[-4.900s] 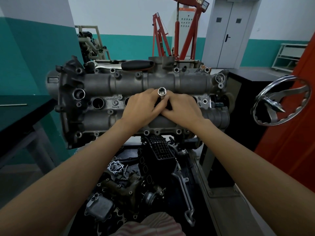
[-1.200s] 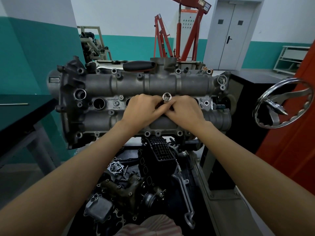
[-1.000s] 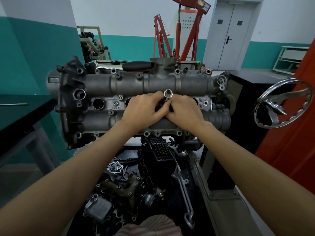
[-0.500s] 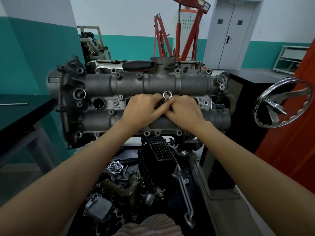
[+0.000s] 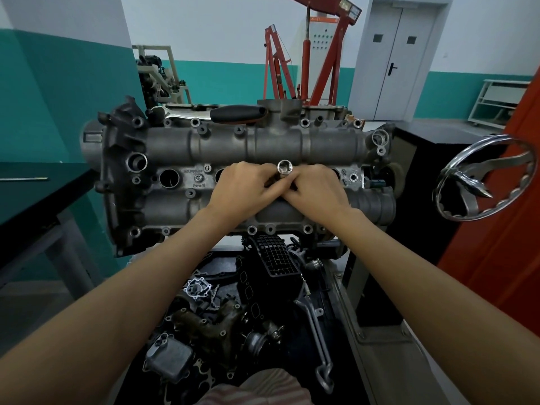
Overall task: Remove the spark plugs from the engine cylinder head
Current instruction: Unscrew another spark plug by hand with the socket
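Note:
The grey engine cylinder head stands on a stand in front of me, its spark plug wells in a row across the middle. A chrome socket sticks up out of a well near the middle. My left hand and my right hand meet at it, fingers curled round the socket's shaft from both sides. The leftmost well is open and dark. The spark plug itself is hidden.
A black-handled ratchet lies on the head's far edge. Loose engine parts fill a tray below. A chrome handwheel juts out at the right. A dark bench stands at the left, a red engine crane behind.
Both hands have stayed on the socket with only small shifts of the fingers. The socket's top has barely moved.

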Demonstrator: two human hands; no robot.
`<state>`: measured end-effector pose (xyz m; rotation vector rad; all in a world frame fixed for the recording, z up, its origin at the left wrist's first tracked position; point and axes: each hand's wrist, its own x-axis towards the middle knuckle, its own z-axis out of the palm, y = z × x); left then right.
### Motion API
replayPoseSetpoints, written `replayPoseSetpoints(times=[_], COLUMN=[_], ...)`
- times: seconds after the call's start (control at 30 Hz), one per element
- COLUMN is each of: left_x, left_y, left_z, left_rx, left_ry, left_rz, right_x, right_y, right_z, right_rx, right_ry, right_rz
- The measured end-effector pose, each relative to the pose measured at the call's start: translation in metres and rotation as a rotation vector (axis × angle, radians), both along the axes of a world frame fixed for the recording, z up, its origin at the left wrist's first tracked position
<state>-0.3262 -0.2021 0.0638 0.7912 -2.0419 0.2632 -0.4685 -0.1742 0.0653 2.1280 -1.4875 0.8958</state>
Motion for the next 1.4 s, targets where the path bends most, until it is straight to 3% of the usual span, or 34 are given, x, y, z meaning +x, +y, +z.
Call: replayPoseSetpoints(times=[0.3, 0.67, 1.4], left_x=[-0.0018, 0.0008, -0.0014], left_y=[-0.0003, -0.0024, 0.0006], left_z=[-0.0025, -0.0015, -0.0011], left_rx=[-0.003, -0.009, -0.023], left_ry=[0.022, -0.032, 0.005], left_rz=[-0.020, 0.020, -0.013], right_x=[-0.0007, 0.0013, -0.0012], right_y=[0.0004, 0.0014, -0.0017], right_z=[-0.0015, -0.0006, -0.0033], right_rx=[0.044, -0.056, -0.049], right_ry=[-0.061, 0.005, 0.026], right_rz=[0.044, 0.024, 0.027])
